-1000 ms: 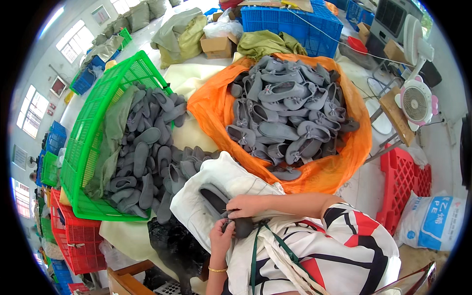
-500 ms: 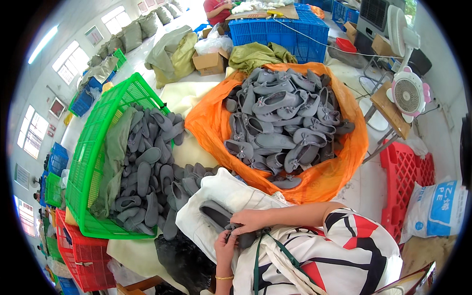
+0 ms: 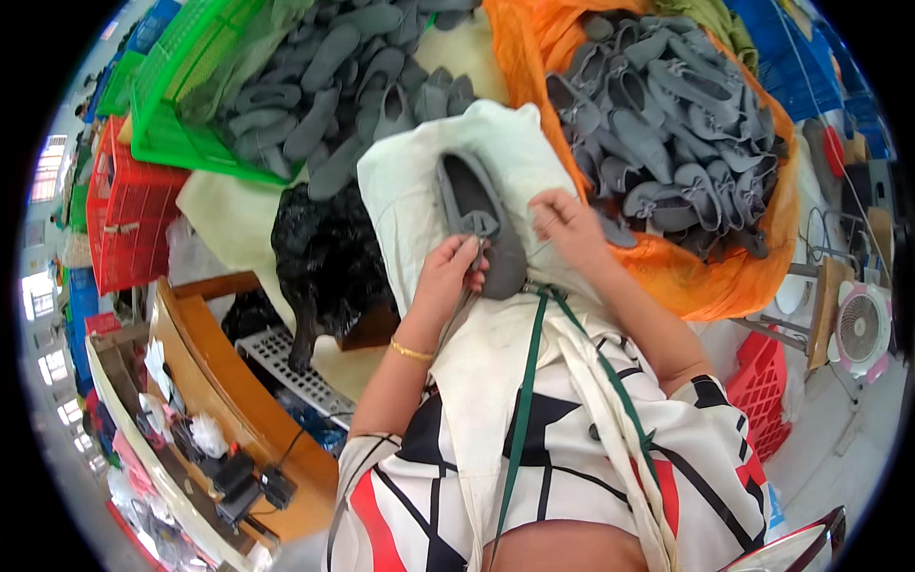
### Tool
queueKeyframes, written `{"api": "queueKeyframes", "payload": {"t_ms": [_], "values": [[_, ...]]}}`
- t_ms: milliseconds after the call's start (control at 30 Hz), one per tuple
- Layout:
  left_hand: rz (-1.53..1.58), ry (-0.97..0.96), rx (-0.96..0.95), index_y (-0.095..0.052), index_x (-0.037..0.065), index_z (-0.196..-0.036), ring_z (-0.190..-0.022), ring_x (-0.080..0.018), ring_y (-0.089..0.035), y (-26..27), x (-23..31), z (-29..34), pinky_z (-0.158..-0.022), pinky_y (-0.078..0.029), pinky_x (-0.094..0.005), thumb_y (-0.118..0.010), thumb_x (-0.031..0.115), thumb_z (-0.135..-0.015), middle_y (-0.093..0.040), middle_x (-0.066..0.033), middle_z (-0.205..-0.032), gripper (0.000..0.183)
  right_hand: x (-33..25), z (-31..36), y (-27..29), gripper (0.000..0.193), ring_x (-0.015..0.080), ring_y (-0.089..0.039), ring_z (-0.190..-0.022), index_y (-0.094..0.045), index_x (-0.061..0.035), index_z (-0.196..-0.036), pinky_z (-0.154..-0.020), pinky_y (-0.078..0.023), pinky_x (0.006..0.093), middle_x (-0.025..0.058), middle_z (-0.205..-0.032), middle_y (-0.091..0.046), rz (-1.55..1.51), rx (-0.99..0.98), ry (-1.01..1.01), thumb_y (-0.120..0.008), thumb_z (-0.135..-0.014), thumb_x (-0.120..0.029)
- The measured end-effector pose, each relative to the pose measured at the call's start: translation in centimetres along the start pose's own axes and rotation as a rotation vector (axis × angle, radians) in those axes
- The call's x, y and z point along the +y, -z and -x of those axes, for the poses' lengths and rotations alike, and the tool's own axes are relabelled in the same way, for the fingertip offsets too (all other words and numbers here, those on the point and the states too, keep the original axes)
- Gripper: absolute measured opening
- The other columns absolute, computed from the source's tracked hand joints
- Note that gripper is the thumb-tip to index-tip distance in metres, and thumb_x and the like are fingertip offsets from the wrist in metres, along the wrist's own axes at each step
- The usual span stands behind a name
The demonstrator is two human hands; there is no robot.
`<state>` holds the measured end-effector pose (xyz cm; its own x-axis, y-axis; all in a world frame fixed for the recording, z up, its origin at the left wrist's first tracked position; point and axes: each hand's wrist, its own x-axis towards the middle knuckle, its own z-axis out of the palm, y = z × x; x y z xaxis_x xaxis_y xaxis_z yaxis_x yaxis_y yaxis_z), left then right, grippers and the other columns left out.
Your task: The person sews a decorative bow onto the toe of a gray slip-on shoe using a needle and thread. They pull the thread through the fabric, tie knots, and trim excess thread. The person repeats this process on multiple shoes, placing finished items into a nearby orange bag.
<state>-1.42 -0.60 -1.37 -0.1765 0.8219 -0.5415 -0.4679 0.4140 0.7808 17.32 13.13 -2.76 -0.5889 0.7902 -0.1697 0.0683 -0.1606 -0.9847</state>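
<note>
A grey slip-on shoe (image 3: 484,221) with a small bow lies on a white cloth-covered pad (image 3: 405,181) over my lap, its opening facing up. My left hand (image 3: 446,275), a gold bracelet at the wrist, has its fingertips closed on the shoe at the bow. Off to the right of the shoe, raised and apart from it, is my right hand (image 3: 570,227). Its fingers are pinched together; whatever is between them is too fine to make out. A white apron with green ties (image 3: 522,419) hangs below the pad.
Beyond the pad, a green crate (image 3: 157,133) spills grey shoes (image 3: 329,57). An orange sack (image 3: 705,296) at the right holds many more. Black plastic (image 3: 329,248) lies at the left, near a wooden drawer unit (image 3: 214,381). A fan (image 3: 863,329) stands far right.
The view has turned and tilted down toward my lap. My right hand has moved off the bow to the right, while my left stays at the bow.
</note>
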Motion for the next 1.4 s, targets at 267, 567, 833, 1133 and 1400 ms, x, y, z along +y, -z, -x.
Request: {"api": "queueKeyframes", "payload": {"t_ms": [267, 567, 833, 1133, 1400], "values": [[0.219, 0.007, 0.004, -0.065, 0.001, -0.105, -0.063, -0.0088, -0.06, 0.3, -0.5, -0.7, -0.054, -0.05, -0.0219, -0.055, 0.025, -0.101, -0.067, -0.0044, -0.083, 0.026, -3.0, 2.1, -1.2, 0.015, 0.0041, -0.053, -0.063, -0.064, -0.0026, -0.104, -0.057, -0.043, 0.0209, -0.0015, -0.075, -0.061, -0.058, -0.201, -0.237, -0.061, -0.097, -0.016], [0.397, -0.004, -0.017, -0.065, 0.002, -0.103, -0.067, -0.0116, -0.062, 0.5, -0.9, -0.6, -0.057, -0.053, -0.0235, -0.059, 0.018, -0.098, -0.068, -0.0074, -0.085, 0.018, -4.5, 1.6, -3.6, 0.017, 0.0113, -0.061, -0.072, -0.067, -0.0016, -0.105, -0.069, -0.05, 0.026, 0.0081, -0.084, -0.069, 0.284, -0.242, -0.084, -0.059, -0.092, -0.01], [0.431, 0.018, -0.004, -0.065, 0.002, -0.101, -0.066, -0.0134, -0.062, 0.6, -1.0, -0.5, -0.057, -0.054, -0.0253, -0.06, 0.017, -0.097, -0.069, -0.0094, -0.086, 0.017, -3.7, 1.4, -3.7, 0.02, 0.0152, -0.066, -0.077, -0.068, -0.0016, -0.108, -0.072, -0.051, 0.0268, 0.0103, -0.09, -0.071, 0.308, -0.245, -0.05, -0.059, -0.092, -0.01], [0.453, 0.033, -0.005, -0.066, 0.001, -0.101, -0.066, -0.0137, -0.062, 0.6, -0.9, -0.5, -0.057, -0.054, -0.026, -0.06, 0.016, -0.098, -0.069, -0.0097, -0.085, 0.017, -3.3, 1.3, -3.7, 0.019, 0.0154, -0.067, -0.079, -0.068, -0.0017, -0.108, -0.073, -0.051, 0.0271, 0.0103, -0.091, -0.072, 0.302, -0.249, -0.02, -0.059, -0.093, -0.01], [0.44, 0.03, -0.002, -0.065, 0.001, -0.102, -0.066, -0.0131, -0.062, 0.6, -0.9, -0.6, -0.057, -0.053, -0.0254, -0.06, 0.017, -0.098, -0.069, -0.0094, -0.086, 0.018, -2.7, 1.2, -3.6, 0.019, 0.016, -0.067, -0.08, -0.068, -0.0016, -0.108, -0.074, -0.052, 0.0271, 0.0109, -0.092, -0.072, 0.301, -0.246, 0.027, -0.06, -0.093, -0.01]]}}
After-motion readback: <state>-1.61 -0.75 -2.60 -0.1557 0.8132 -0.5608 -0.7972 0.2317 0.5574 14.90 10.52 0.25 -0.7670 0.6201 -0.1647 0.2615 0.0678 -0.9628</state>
